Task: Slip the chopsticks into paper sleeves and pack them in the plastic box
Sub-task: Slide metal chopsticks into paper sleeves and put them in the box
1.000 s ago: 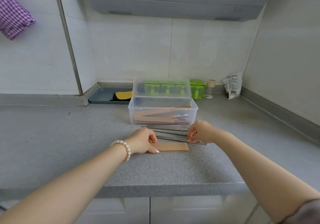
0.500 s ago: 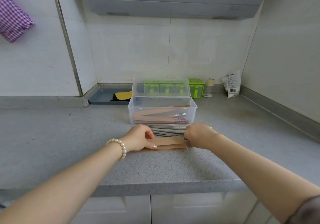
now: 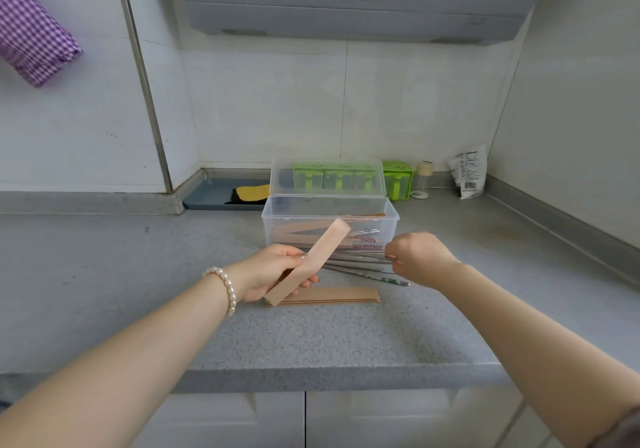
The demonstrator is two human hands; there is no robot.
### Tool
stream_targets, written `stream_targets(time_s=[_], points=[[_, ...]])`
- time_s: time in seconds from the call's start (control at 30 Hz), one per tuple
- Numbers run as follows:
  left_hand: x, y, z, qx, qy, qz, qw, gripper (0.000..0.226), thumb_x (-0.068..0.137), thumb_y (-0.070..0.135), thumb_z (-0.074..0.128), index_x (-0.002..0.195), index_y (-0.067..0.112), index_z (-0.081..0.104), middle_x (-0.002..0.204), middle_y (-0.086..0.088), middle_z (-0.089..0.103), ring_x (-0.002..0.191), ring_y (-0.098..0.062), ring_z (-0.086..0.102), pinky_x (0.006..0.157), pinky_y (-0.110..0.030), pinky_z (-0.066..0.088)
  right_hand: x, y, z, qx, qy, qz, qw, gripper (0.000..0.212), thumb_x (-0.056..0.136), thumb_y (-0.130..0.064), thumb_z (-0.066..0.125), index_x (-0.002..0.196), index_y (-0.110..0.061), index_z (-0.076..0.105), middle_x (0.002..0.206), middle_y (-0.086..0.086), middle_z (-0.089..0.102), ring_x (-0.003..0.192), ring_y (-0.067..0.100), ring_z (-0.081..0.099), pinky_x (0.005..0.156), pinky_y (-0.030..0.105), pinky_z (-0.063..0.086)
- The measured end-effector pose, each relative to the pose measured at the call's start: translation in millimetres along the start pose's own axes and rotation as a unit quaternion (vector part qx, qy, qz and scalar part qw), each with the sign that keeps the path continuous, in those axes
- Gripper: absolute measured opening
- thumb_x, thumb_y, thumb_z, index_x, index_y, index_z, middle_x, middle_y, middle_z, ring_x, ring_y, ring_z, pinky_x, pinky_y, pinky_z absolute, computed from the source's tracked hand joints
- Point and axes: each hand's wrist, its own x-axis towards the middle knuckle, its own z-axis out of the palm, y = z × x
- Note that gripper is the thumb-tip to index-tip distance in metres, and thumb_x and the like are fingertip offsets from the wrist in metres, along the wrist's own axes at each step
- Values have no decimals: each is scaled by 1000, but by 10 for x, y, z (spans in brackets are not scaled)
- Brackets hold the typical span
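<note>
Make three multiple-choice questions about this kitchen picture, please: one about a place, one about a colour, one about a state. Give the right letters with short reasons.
1. Where does the stack of paper sleeves lie?
A. inside the plastic box
B. on the counter, nearer the person than the box
C. on the blue tray

2. What colour is the cloth at upper left?
A. purple checked
B. plain green
C. red striped

3. What state is the plastic box in?
A. shut
B. open, lid up
C. tipped over

Answers: 1 B, the stack lies flat on the counter before the box. 2 A, purple and white checks show. 3 B, the lid stands up behind.
</note>
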Motion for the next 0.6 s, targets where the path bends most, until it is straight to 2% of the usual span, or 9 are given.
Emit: stream_targets(time_s=[0.1, 0.23, 0.27, 0.3, 0.33, 0.4, 0.47, 0.53, 0.6], points=[[5, -12, 11, -4, -11, -7, 1000, 17, 98, 16, 43, 104, 12, 58, 89, -12, 69, 80, -19, 64, 75, -34, 52, -39, 137, 7, 62, 37, 28, 997, 19, 88, -12, 44, 89, -8, 63, 84, 5, 59, 77, 27, 52, 68, 33, 44], [7, -14, 37, 9, -21, -4, 1000, 18, 98, 16, 42, 108, 10, 56, 83, -10, 69, 74, -17, 65, 76, -32, 53, -103, 269, 6, 159, 74, 99, 979, 17, 91, -12, 50, 95, -9, 65, 88, 7, 67, 81, 28, 60, 72, 34, 51], [2, -10, 44, 15, -25, -4, 1000, 18, 99, 15, 41, 108, 9, 56, 82, -10, 69, 71, -16, 65, 74, -31, 53, -119, 278, -4, 232, 90, 126, 960, 13, 91, -10, 52, 95, -8, 64, 85, 7, 66, 79, 27, 61, 71, 33, 51], [-5, -3, 55, 23, -28, -4, 999, 19, 99, 14, 40, 108, 8, 55, 80, -10, 68, 68, -15, 65, 70, -28, 55, -135, 269, -27, 335, 105, 150, 924, 10, 90, -6, 53, 94, -7, 62, 82, 8, 64, 75, 26, 61, 68, 32, 52], [-11, 4, 69, 38, -30, -4, 999, 19, 99, 14, 40, 107, 7, 55, 78, -10, 67, 66, -15, 65, 66, -26, 55, -152, 240, -62, 449, 109, 164, 871, 7, 91, -3, 52, 93, -7, 58, 80, 9, 62, 69, 25, 62, 64, 31, 53], [-11, 10, 101, 81, -32, -2, 996, 19, 99, 15, 39, 105, 7, 55, 75, -10, 65, 63, -15, 63, 62, -26, 53, -174, 140, -136, 609, 82, 164, 772, 6, 93, -2, 48, 90, -7, 50, 75, 10, 57, 57, 20, 56, 51, 23, 49], [-4, 10, 136, 115, -44, 5, 992, 20, 100, 17, 38, 103, 8, 56, 73, -9, 65, 63, -15, 62, 66, -29, 53, -169, 11, -167, 688, 22, 162, 707, 2, 95, -7, 45, 94, -7, 46, 69, 7, 46, 52, 14, 41, 48, 21, 36], [-12, 18, 172, 140, -63, 13, 988, 19, 100, 18, 38, 99, 11, 56, 74, -8, 65, 62, -13, 63, 66, -28, 53, -150, -126, -170, 717, -34, 156, 679, 13, 95, -19, 49, 98, -6, 50, 64, 1, 37, 51, 11, 32, 48, 22, 27], [-33, 30, 206, 165, -77, 22, 983, 19, 100, 17, 37, 95, 14, 56, 74, -8, 66, 62, -12, 65, 64, -25, 55, -138, -232, -179, 698, -46, 148, 700, 22, 91, -27, 58, 94, -5, 57, 59, -2, 34, 46, 9, 27, 42, 21, 22]])
